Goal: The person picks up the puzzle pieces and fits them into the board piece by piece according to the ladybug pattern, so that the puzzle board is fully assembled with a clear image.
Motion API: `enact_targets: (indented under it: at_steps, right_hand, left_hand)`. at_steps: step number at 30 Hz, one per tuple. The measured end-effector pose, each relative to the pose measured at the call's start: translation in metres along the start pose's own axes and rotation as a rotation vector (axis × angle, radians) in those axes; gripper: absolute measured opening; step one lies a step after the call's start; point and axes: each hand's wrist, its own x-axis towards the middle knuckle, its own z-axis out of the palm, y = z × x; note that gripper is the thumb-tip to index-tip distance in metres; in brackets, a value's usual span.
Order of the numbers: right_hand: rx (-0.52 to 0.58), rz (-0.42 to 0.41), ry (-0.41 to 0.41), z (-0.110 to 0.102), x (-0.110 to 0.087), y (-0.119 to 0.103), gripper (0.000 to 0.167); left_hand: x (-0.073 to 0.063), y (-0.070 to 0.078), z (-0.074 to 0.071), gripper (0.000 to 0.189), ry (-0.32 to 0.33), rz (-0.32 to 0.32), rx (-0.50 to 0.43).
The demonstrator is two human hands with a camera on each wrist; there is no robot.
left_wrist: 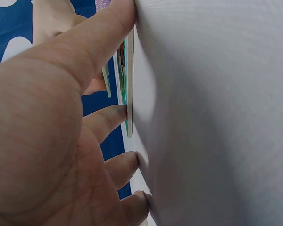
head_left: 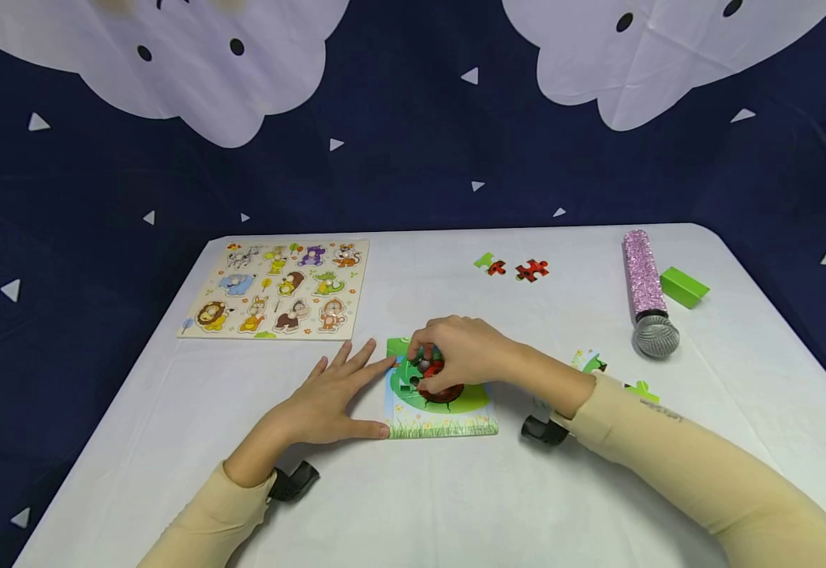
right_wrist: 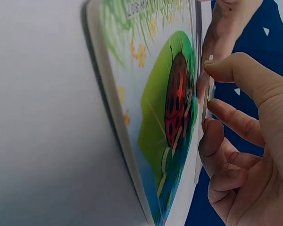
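Observation:
A ladybug jigsaw board [head_left: 441, 422] lies flat at the middle of the table, with a red spotted ladybug on a green leaf. My right hand [head_left: 465, 351] is over its upper part, pinching a thin puzzle piece [right_wrist: 206, 96] between thumb and fingers, held just above the board; its picture side is mostly hidden. My left hand [head_left: 327, 402] rests with spread fingers on the table at the board's left side. Its thumb [left_wrist: 96, 40] and index fingertip meet the board's edge [left_wrist: 130, 94].
Two groups of loose red and green pieces [head_left: 532, 270] lie behind the board. More pieces [head_left: 588, 361] lie beside the right forearm. An animal peg puzzle [head_left: 313, 330] sits back left. A pink glitter microphone [head_left: 643, 276] and a green block [head_left: 684, 286] are at the right.

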Motion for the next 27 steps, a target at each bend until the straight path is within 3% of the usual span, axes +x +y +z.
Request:
enact_targets:
  at_steps: [27]
  right_hand:
    - [-0.023,-0.036,-0.051,0.0095,0.0075,-0.0086,0.032]
  left_hand:
    - [-0.0003,0.0007,-0.0012,0.102,-0.004,-0.002,-0.002]
